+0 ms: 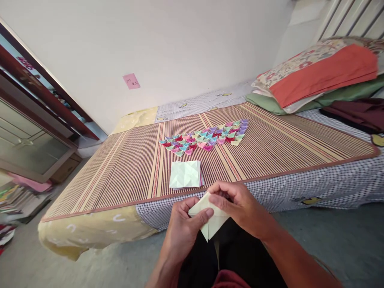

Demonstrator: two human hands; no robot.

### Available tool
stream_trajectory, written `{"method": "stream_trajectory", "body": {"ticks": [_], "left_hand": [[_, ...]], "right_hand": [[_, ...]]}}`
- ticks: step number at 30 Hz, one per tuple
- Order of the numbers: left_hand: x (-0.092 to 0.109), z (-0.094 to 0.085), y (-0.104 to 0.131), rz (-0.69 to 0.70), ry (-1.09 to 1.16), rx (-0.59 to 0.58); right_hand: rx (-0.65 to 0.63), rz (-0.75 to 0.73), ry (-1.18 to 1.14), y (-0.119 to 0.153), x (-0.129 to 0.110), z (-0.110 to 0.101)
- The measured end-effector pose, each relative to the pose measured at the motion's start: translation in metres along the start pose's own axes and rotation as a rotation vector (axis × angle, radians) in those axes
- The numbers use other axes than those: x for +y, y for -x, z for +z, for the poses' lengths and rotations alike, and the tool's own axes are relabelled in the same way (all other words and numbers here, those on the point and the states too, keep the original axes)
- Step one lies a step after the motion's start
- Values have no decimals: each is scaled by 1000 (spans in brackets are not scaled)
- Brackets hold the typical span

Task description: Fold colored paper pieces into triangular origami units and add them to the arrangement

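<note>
A pale yellow-green folded origami paper [211,224] is held between both hands above my lap, one corner pointing down. My left hand [187,220] pinches its left side, thumb lying on top. On the upper right edge, my right hand [237,202] grips the paper with thumb and fingers; some fingertips are hidden behind it. Just beyond the hands lies a stack of creased paper sheets [185,174], a pale green one uppermost. Farther back, rows of small folded paper pieces [207,137] in many colours stand close together.
A striped bamboo mat [129,172] covers the bed. Folded bedding with a red-orange band [327,76] is piled at the right, beside dark folded cloth [357,114]. A pink note [131,81] is stuck on the wall. Stacked papers [21,200] lie at far left by a cabinet.
</note>
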State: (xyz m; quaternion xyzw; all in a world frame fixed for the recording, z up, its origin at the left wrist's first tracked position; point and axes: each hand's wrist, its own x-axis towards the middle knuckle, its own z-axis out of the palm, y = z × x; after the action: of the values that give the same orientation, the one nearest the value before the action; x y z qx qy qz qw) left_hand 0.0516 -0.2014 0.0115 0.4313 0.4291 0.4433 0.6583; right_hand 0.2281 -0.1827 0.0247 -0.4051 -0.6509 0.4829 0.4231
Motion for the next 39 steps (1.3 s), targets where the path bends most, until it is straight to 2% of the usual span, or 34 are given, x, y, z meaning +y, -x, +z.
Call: {"method": "stream_trajectory", "body": {"ticks": [6, 10, 12, 15, 17, 20, 24, 28, 30, 34, 37, 39], "left_hand": [[4, -3, -2, -4, 4, 53], [8, -10, -4, 55, 7, 109], [8, -14, -4, 121, 53, 179], [5, -16, -3, 157, 140, 237], [0, -12, 0, 77, 187, 173], [-7, -2, 5, -71, 349, 9], [-10, 6, 3, -89, 616, -77], [-4, 5, -3, -96, 722, -195], [-1, 4, -4, -127, 700, -187], [2, 4, -3, -138, 532, -96], [1, 3, -1, -106, 405, -31], [0, 0, -1, -75, 330, 39]], "right_hand": [[-65, -5, 16, -1, -4, -11], [-145, 28, 11, -1, 1, -16], [-78, 38, -23, -3, 5, -16], [131, 31, -141, -8, 17, -11], [221, 35, -230, -11, 27, -5], [264, 40, -372, -15, 44, 6], [165, 34, -494, -16, 61, 20], [115, -52, -509, -15, 69, 26], [127, -104, -493, -15, 70, 25], [120, -184, -428, -14, 63, 17], [116, -248, -254, -11, 54, 7], [169, -248, -104, -6, 47, -2]]}}
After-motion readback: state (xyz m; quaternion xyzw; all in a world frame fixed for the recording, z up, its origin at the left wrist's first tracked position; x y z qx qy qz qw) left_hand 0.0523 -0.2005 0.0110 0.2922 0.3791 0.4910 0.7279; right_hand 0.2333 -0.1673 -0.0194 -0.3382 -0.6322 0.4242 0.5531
